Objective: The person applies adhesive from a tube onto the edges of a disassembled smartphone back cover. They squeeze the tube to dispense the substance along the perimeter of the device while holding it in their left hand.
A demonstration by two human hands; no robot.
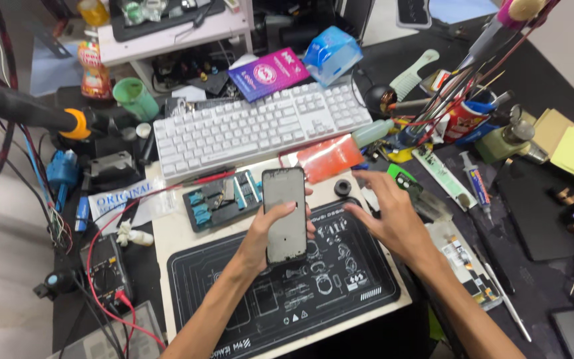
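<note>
My left hand (268,234) grips a dark phone frame (284,214), held upright over the black work mat (280,299) with its back toward me. Fingers wrap the phone's right edge and the thumb lies across its lower half. My right hand (388,211) hovers to the right of the phone with fingers spread, palm down, above the mat's right edge. It holds nothing and its fingertips point toward a small black ring (343,187) and a green tool (401,177).
A white keyboard (254,127) lies behind the mat, with a blue-clamped fixture (224,198) just left of the phone. An orange bottle (330,158), a multimeter (109,269) with red leads, a tool cup (463,116) and tweezers (499,296) crowd the sides.
</note>
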